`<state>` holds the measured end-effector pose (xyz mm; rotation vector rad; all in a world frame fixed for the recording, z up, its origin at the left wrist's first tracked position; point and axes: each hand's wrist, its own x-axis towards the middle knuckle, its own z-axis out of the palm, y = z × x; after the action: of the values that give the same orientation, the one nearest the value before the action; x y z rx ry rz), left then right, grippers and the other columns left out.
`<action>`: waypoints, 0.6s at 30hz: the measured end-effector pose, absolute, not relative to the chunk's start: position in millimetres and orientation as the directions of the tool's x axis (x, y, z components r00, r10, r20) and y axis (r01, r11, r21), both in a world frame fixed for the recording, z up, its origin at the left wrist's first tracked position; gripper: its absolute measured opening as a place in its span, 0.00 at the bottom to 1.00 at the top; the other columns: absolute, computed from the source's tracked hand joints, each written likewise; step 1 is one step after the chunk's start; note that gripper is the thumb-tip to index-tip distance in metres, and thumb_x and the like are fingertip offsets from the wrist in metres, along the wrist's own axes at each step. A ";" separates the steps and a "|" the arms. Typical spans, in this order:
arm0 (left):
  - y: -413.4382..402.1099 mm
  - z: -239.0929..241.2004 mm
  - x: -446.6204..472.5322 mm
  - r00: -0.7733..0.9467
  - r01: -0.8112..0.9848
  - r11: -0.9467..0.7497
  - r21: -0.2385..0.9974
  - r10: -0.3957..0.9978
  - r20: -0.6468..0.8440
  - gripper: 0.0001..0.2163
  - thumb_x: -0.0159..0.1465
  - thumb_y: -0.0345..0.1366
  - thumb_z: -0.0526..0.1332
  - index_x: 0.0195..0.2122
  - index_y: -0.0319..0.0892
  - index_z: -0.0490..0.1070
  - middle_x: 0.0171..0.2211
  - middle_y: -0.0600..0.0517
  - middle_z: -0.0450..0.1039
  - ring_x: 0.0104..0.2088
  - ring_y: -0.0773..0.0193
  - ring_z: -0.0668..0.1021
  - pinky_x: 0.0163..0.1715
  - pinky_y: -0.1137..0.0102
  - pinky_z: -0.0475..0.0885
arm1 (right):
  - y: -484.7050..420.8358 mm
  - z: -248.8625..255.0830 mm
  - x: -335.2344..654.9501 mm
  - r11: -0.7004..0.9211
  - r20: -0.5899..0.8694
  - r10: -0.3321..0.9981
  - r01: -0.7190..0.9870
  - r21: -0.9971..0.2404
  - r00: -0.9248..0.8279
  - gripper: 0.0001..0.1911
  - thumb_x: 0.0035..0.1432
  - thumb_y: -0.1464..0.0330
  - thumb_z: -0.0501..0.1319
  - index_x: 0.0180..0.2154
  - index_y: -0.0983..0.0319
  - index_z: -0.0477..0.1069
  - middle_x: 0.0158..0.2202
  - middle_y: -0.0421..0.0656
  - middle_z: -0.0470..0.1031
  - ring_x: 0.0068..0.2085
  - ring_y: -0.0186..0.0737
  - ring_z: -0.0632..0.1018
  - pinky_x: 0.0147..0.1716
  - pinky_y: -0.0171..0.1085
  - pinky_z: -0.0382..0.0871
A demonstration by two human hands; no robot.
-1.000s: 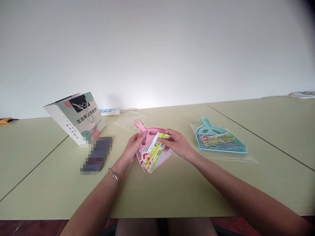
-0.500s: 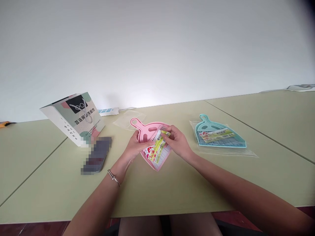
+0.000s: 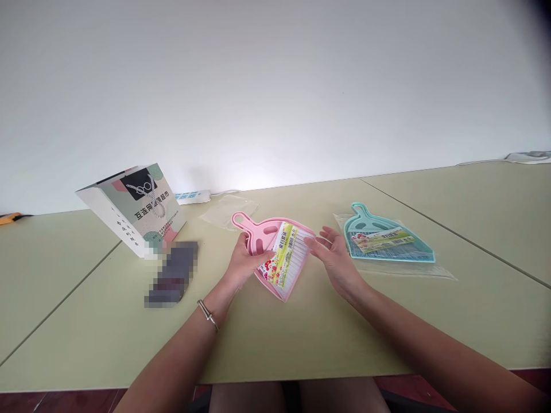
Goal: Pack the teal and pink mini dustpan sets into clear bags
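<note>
From the head view, we see our left hand (image 3: 245,261) holding the pink dustpan (image 3: 262,237) low over the table (image 3: 275,344), thumb pressed on its label card (image 3: 283,252). We can't tell if the dustpan rests on the table. Our right hand (image 3: 338,261) has its fingers spread wide, holding nothing, right beside the white bristles (image 3: 300,258); we can't tell if its thumb touches.

The card could slide off, we think, if our thumb lifts, because it looks loose. The dustpan could tip too, since just one hand grips it.

We count two dustpans, one pink and one teal dustpan (image 3: 370,225); two label cards, one on each; two clear plastic bags, one around the teal dustpan and one flat (image 3: 228,211); and one paper shopping bag (image 3: 152,209).
</note>
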<state>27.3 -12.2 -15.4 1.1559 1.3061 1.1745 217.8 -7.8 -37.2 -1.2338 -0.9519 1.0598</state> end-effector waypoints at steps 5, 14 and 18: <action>-14.2 -21.9 35.4 0.017 -0.024 0.049 0.998 0.999 -0.049 0.28 0.44 0.35 0.72 0.46 0.44 0.63 0.39 0.50 0.73 0.37 0.62 0.78 0.36 0.67 0.75 | -13.0 -34.8 213.3 -0.137 -0.168 0.985 -0.422 -0.896 0.038 0.29 0.42 0.58 0.70 0.46 0.56 0.65 0.53 0.46 0.70 0.52 0.48 0.73 0.45 0.43 0.73; 6.7 -30.4 15.2 -0.021 0.223 -0.164 0.961 0.985 0.173 0.22 0.61 0.54 0.52 0.44 0.41 0.68 0.43 0.46 0.74 0.43 0.57 0.76 0.45 0.62 0.70 | -13.0 -35.7 212.4 -0.327 -0.271 0.945 -0.518 -0.791 -0.184 0.15 0.45 0.67 0.69 0.39 0.60 0.73 0.40 0.43 0.80 0.43 0.46 0.80 0.42 0.42 0.76; 33.5 -43.1 -18.7 -0.081 0.739 -0.160 0.654 0.944 0.321 0.23 0.62 0.51 0.51 0.51 0.41 0.66 0.58 0.41 0.63 0.62 0.49 0.59 0.61 0.53 0.50 | -5.2 -32.5 221.2 -0.308 -0.298 0.949 -0.525 -0.794 -0.107 0.13 0.46 0.68 0.68 0.37 0.59 0.73 0.41 0.43 0.80 0.44 0.46 0.79 0.43 0.43 0.76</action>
<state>-18.7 33.5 -43.1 1.9216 1.8335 1.0785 221.2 -5.2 -32.5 -0.9784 -0.6183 1.6663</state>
